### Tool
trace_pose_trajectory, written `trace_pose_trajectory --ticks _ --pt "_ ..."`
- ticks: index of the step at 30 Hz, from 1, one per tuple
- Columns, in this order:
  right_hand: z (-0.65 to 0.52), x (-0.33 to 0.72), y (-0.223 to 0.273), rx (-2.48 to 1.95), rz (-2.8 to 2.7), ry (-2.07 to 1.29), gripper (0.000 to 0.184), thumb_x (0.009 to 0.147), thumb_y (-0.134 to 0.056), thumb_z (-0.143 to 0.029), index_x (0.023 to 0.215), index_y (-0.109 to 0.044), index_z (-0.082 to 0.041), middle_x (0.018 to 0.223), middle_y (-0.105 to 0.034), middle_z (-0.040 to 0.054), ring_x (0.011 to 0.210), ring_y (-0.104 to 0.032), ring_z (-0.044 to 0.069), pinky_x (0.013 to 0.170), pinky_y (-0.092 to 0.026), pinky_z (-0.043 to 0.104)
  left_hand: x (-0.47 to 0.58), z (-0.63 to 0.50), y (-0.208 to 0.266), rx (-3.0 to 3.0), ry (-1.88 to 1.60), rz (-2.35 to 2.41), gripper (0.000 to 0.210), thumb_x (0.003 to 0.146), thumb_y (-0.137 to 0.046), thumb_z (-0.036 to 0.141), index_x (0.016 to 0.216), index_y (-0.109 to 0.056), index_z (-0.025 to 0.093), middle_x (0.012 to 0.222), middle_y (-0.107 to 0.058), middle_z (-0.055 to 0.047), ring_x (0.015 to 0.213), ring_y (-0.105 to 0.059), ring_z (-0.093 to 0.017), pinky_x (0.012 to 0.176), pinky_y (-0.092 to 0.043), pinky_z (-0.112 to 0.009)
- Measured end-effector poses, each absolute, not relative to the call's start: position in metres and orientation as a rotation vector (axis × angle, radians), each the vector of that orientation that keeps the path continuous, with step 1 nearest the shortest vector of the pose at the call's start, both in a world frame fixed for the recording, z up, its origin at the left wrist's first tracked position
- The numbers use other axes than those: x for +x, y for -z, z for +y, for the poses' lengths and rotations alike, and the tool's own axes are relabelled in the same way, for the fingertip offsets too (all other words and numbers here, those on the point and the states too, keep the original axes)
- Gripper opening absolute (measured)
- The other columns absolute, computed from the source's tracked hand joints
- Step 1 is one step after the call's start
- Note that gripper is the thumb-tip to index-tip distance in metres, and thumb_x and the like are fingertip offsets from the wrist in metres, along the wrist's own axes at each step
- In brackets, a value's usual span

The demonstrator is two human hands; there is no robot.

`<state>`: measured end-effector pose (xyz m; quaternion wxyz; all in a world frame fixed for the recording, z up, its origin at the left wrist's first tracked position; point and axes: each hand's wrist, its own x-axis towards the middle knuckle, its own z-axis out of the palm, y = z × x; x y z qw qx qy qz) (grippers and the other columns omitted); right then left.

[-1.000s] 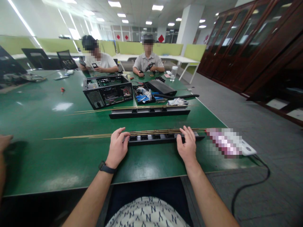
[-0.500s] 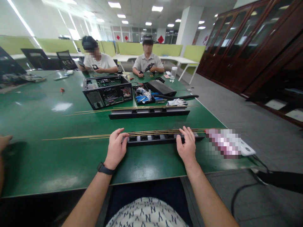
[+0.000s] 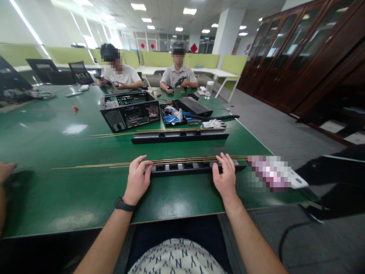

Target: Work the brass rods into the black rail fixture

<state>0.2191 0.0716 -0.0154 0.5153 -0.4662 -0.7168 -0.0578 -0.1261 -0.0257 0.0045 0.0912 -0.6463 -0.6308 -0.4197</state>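
Observation:
A long black rail (image 3: 182,172) with silvery inner segments lies in front of me, with several thin gold-coloured rods (image 3: 94,166) lengthwise along its top and sticking out far to the left. At the rail's left end is my left hand (image 3: 138,179), fingers curved and apart over the rods, a dark band on its wrist. My right hand (image 3: 225,175) rests by the right part of the rail, fingers spread and thumb apart. Contact under the fingertips is hard to make out. Farther back lies a second black rail (image 3: 179,139) with similar gold rods (image 3: 114,134) over it.
Beyond stand an open computer case (image 3: 129,112), a tray with blue-and-white gloves (image 3: 173,115) and a dark box (image 3: 194,105). A blurred pink-and-white item (image 3: 269,173) lies right. Two people sit across the green table (image 3: 71,201); another person's hand (image 3: 5,171) shows at left.
My left hand has shifted slightly left along the rail's end; my right hand stays put. A dark shape has come into view at the right, beyond the table edge.

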Motion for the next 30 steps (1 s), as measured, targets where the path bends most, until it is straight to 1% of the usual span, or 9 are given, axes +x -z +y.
trace_pose_trajectory --ticks 8,13,17,25,30 --pt "0.071 0.219 0.015 -1.126 -1.724 0.139 0.032 0.098 -0.056 -0.031 0.125 -0.067 -0.017 0.138 -0.065 0.0175 0.140 -0.050 0.033 0.114 -0.040 0.059 -0.113 -0.021 -0.007 -1.976 1.264 -1.858 0.017 0.100 -0.052 0.023 0.107 -0.068 0.021 0.130 -0.061 -0.013 0.129 -0.055 -0.028 0.112 -0.045 -0.049" --pt "0.072 0.220 0.015 -1.110 -1.731 0.140 0.032 0.098 -0.056 -0.029 0.125 -0.067 -0.017 0.138 -0.065 0.0176 0.141 -0.049 0.033 0.115 -0.039 0.059 -0.124 -0.025 -0.005 -1.923 1.251 -1.887 0.017 0.100 -0.053 0.025 0.109 -0.067 0.020 0.130 -0.060 -0.014 0.129 -0.054 -0.028 0.113 -0.044 -0.050" --pt "0.072 0.220 0.015 -1.104 -1.725 0.141 0.032 0.098 -0.057 -0.030 0.125 -0.067 -0.016 0.136 -0.066 0.0179 0.140 -0.050 0.033 0.114 -0.039 0.058 -0.131 -0.028 -0.004 -1.891 1.235 -1.897 0.015 0.100 -0.054 0.026 0.106 -0.066 0.019 0.129 -0.061 -0.015 0.129 -0.054 -0.029 0.112 -0.044 -0.051" --pt "0.072 0.220 0.015 -1.112 -1.724 0.138 0.031 0.098 -0.057 -0.031 0.124 -0.067 -0.017 0.137 -0.065 0.0176 0.140 -0.050 0.034 0.114 -0.040 0.059 -0.115 -0.022 -0.007 -1.948 1.258 -1.866 0.015 0.101 -0.053 0.025 0.104 -0.067 0.021 0.128 -0.062 -0.013 0.128 -0.056 -0.027 0.111 -0.046 -0.049" --pt "0.072 0.220 0.016 -1.106 -1.725 0.126 0.032 0.098 -0.057 -0.029 0.126 -0.067 -0.018 0.137 -0.065 0.0167 0.140 -0.050 0.033 0.115 -0.039 0.059 -0.117 -0.024 -0.006 -1.940 1.257 -1.882 0.016 0.100 -0.053 0.026 0.107 -0.067 0.022 0.131 -0.060 -0.013 0.130 -0.055 -0.028 0.113 -0.045 -0.050"
